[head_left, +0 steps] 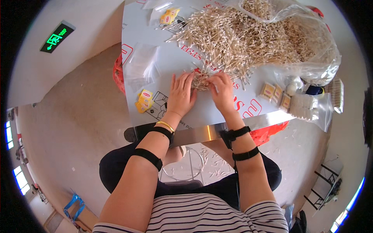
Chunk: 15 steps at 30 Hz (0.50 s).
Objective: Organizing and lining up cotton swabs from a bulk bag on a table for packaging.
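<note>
A small bunch of wooden-stick cotton swabs lies on the grey printed tabletop, between my two hands. From its left side, my left hand grips the bunch, thumb nearer me and fingers reaching along it. My right hand holds the other side with bent fingers. Some fingertips are hidden among the sticks. Just beyond, a big loose heap of cotton swabs spills out of a large clear plastic bag.
Left on the table are flat clear bags and yellow labels; more yellow labels lie farther back. Small labelled packs and a clear bag of white bundles sit at the right. A metal edge runs along the front.
</note>
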{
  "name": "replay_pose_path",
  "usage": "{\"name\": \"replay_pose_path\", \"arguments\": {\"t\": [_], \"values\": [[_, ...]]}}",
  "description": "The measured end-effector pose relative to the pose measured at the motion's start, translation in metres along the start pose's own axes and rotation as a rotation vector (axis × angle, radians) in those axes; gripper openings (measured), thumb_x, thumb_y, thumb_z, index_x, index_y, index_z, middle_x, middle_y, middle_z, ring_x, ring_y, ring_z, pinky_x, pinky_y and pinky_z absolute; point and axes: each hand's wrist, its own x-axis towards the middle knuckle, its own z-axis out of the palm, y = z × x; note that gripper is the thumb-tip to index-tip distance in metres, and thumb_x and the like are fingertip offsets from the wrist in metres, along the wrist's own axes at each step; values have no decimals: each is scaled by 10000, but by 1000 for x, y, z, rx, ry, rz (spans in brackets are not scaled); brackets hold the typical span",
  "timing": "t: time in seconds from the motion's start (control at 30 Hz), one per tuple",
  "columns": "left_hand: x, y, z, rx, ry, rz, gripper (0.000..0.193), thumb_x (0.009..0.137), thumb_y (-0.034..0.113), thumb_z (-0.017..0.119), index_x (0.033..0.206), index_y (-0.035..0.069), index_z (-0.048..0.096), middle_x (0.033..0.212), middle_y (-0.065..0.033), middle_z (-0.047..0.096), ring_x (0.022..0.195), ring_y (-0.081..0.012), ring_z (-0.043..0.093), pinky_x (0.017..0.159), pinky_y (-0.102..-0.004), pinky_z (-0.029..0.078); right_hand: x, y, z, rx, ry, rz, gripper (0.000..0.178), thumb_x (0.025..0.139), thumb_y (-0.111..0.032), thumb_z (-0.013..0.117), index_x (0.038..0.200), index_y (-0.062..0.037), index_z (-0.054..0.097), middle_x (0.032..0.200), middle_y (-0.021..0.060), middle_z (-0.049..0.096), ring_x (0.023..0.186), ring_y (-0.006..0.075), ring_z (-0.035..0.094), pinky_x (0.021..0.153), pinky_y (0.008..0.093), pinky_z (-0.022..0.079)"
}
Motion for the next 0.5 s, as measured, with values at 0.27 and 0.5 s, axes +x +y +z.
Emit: {"name": "replay_pose_path", "arguments": {"t": [0.27, 0.5], "values": [[-1, 2, -1, 45, 21, 35, 601, 931, 219, 633, 1491, 106, 446, 1482, -92, 470, 1440, -297, 414, 1246, -575, 233, -56, 12, -24, -128, 135, 348, 205, 843, -77, 721, 1043, -124, 717, 1083, 99, 601, 1064, 330, 550, 941, 454, 437], [3, 3, -2, 172, -81, 74, 625, 970, 276, 576, 1547, 108, 405, 1552, -79, 431, 1495, -268, 362, 1254, -577, 198, -57, 16, -14, -122, 89, 343, 129, 852, -99, 710, 976, -135, 706, 981, 77, 604, 1010, 324, 556, 882, 442, 434]]}}
